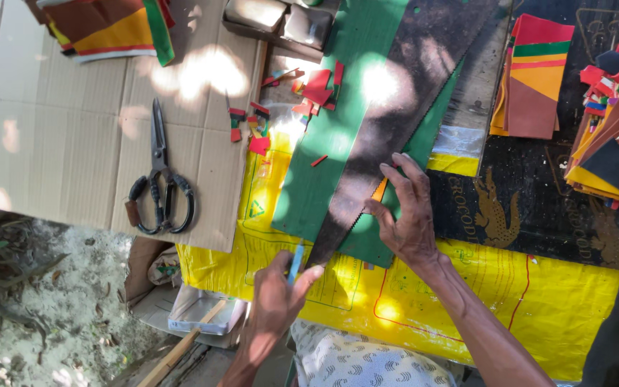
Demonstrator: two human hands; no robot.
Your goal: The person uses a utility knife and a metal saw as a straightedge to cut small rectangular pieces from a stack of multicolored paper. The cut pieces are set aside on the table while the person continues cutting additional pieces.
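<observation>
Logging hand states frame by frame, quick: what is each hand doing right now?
Left hand: closed around a thin blue tool.
Right hand: open, fingers spread, pressing the dark saw blade onto the green sheet.

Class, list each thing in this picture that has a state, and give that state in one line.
Scissors: closed, flat on cardboard.
Dark toothed strip: flat on green sheet, pinned by right hand.
Blue tool: gripped in left hand.
Coloured scraps: scattered loose.
</observation>
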